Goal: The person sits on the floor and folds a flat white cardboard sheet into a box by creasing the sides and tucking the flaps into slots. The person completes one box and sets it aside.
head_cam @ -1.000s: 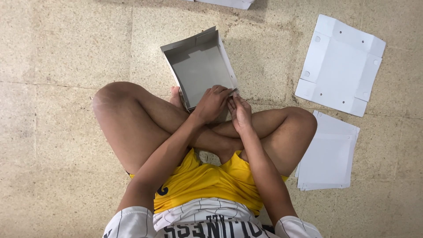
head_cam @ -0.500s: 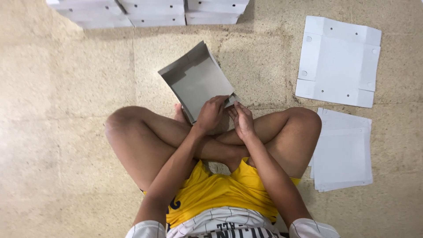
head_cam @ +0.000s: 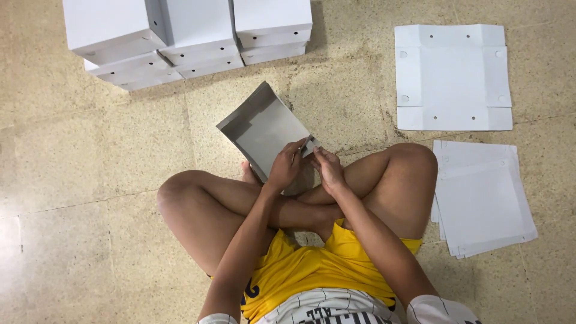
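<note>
A person sits cross-legged on the floor [head_cam: 90, 180]. Both hands grip a half-folded grey cardboard box [head_cam: 261, 129] at its near corner — the left hand [head_cam: 287, 168] closed on the edge, the right hand [head_cam: 327, 168] pinching a small flap. The box is tilted above the knees. Finished white boxes [head_cam: 192, 36] are stacked ahead; a flat blank [head_cam: 453, 78] and a pile of sheets [head_cam: 483, 201] lie to the right.

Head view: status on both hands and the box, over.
Left hand and right hand both grip the half-folded grey box at its near corner. Box tilted above the floor. Nothing obstructing.
</note>
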